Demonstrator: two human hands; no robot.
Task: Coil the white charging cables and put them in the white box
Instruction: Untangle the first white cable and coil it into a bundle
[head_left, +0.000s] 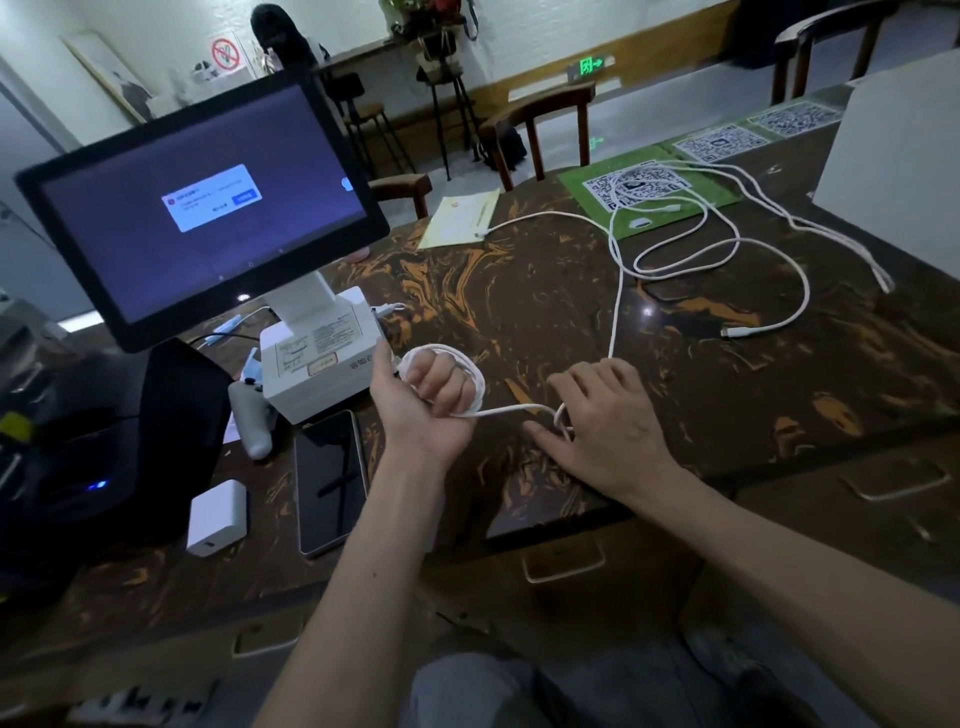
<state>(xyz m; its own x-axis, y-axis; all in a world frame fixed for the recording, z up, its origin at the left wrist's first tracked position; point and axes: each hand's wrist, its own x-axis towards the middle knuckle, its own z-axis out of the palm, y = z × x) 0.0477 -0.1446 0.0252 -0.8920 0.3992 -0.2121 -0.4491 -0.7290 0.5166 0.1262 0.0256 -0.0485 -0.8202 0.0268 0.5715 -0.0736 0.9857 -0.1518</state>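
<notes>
Cable in hand: white charging cable (615, 291) is wound in a few loops around the curled fingers of the left hand (431, 400), near the desk's (519, 291) front edge; from there it runs across to the right hand (608, 421), then away toward the desk's middle.
Left hand: clenched inside the coil (457, 374), thumb up, serving as the former.
Right hand: palm down on the desk, fingers pinching the cable where a small kink sits just beside the fingertips.
Doing it well: in my judgement, feed slack through the right fingers under light tension, work out the kink before it reaches the coil, and lay each turn beside the previous one so the loops stay even.
Loose remainder: long tail and further white cables (727, 228) sprawl toward the far right corner, over a green mat (587, 182).
White box: the pale box (893, 156) at the far right edge is probably it; its opening is not visible.
Surroundings: monitor (202, 202), phone (327, 483) and white charger (217, 517) stand along the left edge.
</notes>
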